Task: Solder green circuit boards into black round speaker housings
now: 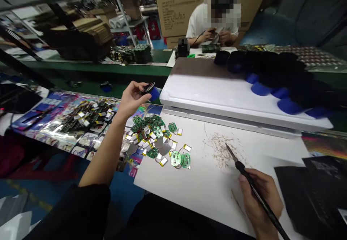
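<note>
One hand holds a blue cup near a white tray

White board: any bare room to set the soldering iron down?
Bare white board runs between the circuit board pile and the brown flecks, and on toward the front edge, left of the right hand. Crowded: the pile itself, and the blue cups on the white box beyond.
</note>
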A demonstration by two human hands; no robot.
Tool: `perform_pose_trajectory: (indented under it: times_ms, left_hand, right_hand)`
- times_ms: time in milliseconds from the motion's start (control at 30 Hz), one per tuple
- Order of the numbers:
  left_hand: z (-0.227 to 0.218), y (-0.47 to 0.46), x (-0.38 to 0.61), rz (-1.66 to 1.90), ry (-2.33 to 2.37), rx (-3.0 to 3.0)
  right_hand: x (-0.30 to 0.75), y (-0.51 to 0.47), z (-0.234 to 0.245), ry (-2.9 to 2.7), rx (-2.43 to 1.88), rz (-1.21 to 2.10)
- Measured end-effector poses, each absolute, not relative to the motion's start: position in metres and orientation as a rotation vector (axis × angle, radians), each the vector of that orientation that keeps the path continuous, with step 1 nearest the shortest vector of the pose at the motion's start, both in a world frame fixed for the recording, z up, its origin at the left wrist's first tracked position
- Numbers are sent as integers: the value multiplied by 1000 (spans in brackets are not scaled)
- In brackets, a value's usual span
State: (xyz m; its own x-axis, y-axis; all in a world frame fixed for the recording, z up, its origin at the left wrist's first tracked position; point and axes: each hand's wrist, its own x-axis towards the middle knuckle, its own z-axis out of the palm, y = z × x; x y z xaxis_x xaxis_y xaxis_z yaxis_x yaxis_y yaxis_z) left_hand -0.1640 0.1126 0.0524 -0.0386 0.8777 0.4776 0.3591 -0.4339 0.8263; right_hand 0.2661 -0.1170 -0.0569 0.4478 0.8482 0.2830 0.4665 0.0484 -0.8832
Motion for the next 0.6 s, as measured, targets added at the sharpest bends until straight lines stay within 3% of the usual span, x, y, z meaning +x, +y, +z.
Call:
perform_pose_trajectory:
  times_ms: [133, 333, 600]
  left_hand:
    - [37, 152, -191, 1223, 1710, 1705]
    - [25, 175, -189, 980, 1858, 1734]
    - [91, 194, -107, 1272, 1604, 1882]
  right_hand:
    - [260, -116, -48, -1104, -1666, 476]
    - [254, -116, -42, -1093, -1659, 503]
    - [266, -112, -61, -1259, -1362, 517]
